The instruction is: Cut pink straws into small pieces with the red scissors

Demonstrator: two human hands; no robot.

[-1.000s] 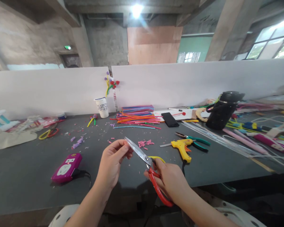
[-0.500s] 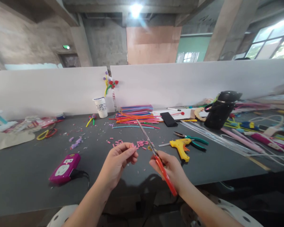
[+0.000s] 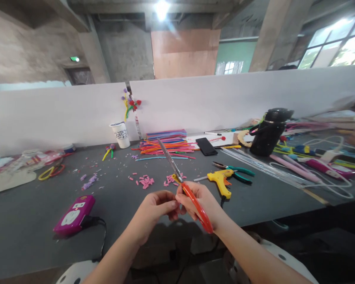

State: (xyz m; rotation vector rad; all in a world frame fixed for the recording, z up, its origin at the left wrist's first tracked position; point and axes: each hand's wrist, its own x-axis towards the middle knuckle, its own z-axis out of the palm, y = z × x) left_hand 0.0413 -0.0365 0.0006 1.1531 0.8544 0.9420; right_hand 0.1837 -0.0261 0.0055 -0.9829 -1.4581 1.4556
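Red-handled scissors rest in my right hand, their blades pointing up and to the left. My left hand has its thumb and fingers pinched together, meeting the fingertips of my right hand; whatever is between them is too small to make out. Beyond my hands, small pink pieces lie in two loose groups on the dark table. Farther back is a pile of coloured fuzzy sticks.
A yellow glue gun and green-handled pliers lie to the right, near a black phone and a black flask. A magenta device with a cable sits left. A white cup stands behind.
My hands have come together at the fingertips and sit slightly lower. The scissors have moved left with my right hand. The whole view has shifted a little.
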